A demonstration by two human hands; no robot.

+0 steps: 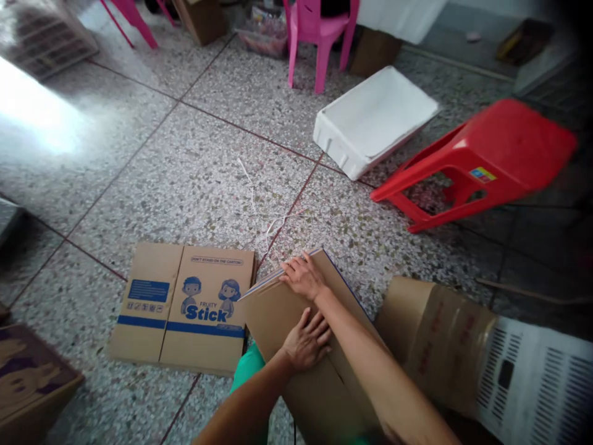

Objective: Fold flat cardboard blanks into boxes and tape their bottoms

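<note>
A brown cardboard carton (pixel 319 395) is tilted in front of me, its plain side facing up. My left hand (pixel 307 339) lies flat on that side with the fingers spread. Farther up, my right hand (pixel 303 276) rests by the carton's top edge, fingers stretched out over the edge and not wrapped round anything. Left of the carton, a flattened carton (pixel 208 290) printed "Fruity Stick" in blue lies on the floor. Whether more flattened cartons lie under it I cannot tell.
White strips of string (pixel 273 225) lie on the speckled floor ahead. A white foam box (pixel 343 142) and a red stool (pixel 504 148) stand ahead right. On the right are a taped box (pixel 430 334) and a white slatted crate (pixel 537 377); a printed carton (pixel 32 377) is at left.
</note>
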